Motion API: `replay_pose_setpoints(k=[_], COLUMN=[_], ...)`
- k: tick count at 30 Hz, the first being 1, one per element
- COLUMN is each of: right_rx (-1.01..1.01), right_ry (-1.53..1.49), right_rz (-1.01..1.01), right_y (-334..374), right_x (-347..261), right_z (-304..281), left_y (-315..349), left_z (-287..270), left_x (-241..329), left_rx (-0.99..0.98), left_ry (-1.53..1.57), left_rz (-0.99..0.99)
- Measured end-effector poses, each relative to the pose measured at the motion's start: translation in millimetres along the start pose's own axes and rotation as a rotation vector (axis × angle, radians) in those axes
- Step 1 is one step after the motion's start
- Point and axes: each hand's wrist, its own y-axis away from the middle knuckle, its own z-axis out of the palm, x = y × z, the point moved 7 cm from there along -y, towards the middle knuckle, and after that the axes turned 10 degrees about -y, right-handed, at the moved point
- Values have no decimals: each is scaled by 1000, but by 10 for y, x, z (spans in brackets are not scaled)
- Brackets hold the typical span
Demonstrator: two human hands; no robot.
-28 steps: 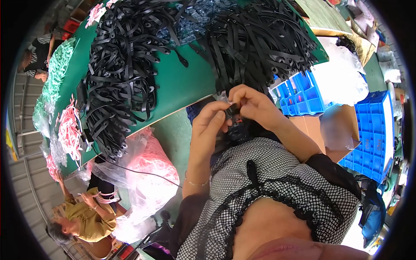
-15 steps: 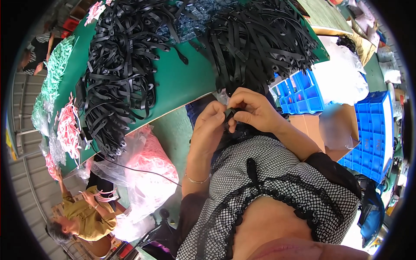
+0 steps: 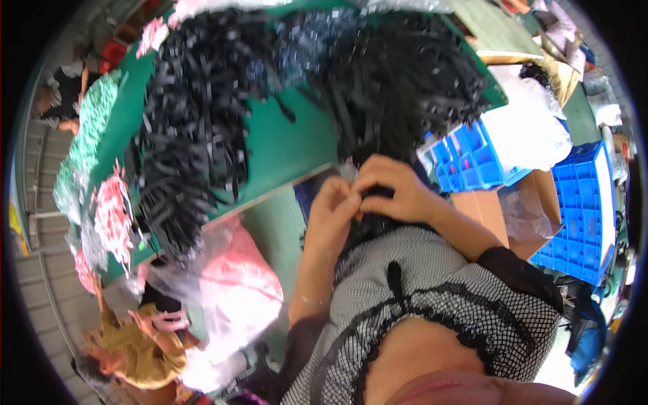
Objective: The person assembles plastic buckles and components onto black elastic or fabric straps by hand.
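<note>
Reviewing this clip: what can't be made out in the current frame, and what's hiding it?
- Head view: whatever the left hand and right hand may have between them; their own fingers cover it.
- Head view: single black straps in the piles; blur smears them.
- Head view: the shape of the small translucent pieces; too small and blurred.

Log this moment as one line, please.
left hand, right hand: close together | anything held: too blurred to tell | black straps: heaped on green table

Both hands (image 3: 336,204) (image 3: 395,189) meet closely, curled inward.
</note>
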Motion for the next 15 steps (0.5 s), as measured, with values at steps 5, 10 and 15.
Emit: replay_pose_setpoints(k=[5, 10, 15], right_rx=[-7, 104, -52], right_ry=[31, 124, -115], right_rz=[-14, 55, 152], right_y=[118, 218, 311], right_x=[-12, -104, 121], right_z=[-37, -216, -93], left_y=[19, 42, 87], left_z=[-88, 6, 116], left_x=[-247, -72, -9], left_rx=[35, 103, 64], left_ry=[47, -99, -391], left_rz=[-43, 98, 86])
